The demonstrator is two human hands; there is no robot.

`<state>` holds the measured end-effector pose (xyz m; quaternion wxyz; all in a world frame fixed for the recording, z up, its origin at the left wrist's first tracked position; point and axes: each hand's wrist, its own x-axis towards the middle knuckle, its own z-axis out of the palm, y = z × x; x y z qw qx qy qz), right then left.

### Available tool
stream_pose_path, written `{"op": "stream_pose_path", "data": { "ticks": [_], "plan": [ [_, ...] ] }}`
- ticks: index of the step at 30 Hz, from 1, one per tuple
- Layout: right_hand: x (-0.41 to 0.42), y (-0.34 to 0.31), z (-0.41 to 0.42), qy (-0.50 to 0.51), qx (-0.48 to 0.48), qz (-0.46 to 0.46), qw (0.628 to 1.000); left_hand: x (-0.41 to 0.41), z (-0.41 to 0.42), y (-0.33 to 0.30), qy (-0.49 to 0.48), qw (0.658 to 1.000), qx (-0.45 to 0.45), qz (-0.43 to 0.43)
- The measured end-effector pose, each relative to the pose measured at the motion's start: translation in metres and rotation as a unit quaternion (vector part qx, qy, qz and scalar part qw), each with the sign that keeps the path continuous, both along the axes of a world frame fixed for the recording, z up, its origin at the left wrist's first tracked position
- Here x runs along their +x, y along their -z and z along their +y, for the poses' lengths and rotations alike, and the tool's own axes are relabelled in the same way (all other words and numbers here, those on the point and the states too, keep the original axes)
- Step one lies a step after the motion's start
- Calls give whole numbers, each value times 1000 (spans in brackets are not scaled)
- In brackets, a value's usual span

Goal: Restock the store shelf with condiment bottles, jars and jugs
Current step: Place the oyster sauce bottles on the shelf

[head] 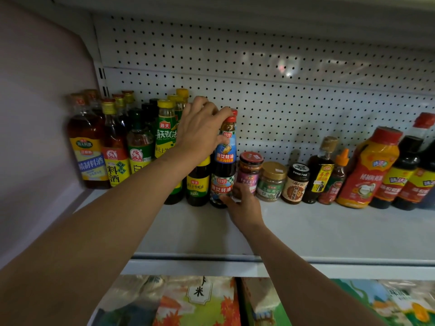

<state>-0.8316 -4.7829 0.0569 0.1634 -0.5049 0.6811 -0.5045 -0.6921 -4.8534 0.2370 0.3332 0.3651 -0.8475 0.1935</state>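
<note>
A row of condiment bottles and jars stands along the back of the white shelf (329,231). My left hand (202,130) grips the neck and red cap of a dark oyster sauce bottle with a blue label (226,156). A second bottle of the same kind (221,187) stands in front of and below it, and my right hand (244,205) holds that one at its base with thumb and fingers. To the left stand cooking wine bottles (91,147) and green-labelled bottles with yellow caps (166,130).
Small jars (270,182) and a brown-lidded jar (295,184) sit right of my hands, then a red squeeze bottle (369,170) and dark soy bottles (404,175). A pegboard back panel (259,74) rises behind. Rice bags (200,300) lie on the level below. A wall closes the left side.
</note>
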Motion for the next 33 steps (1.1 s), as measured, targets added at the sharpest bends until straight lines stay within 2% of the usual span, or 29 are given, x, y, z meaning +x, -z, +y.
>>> {"op": "stream_pose_path", "data": {
  "ticks": [8,20,24,30,33],
  "plan": [
    [0,1,1,-6,-17,28,999,-2,-1,-1,1,1000,17,-7],
    [5,0,3,26,-6,74,997,-6,-3,2,1,1000,-6,-13],
    [8,-5,13,52,22,36,998,-5,-4,4,-3,1000,-23,-20],
    [1,-23,46,58,48,108,991,11,23,13,-16,999,-12,-30],
    [-6,-32,67,58,67,163,983,28,57,23,-28,999,22,-41]
  ]
}}
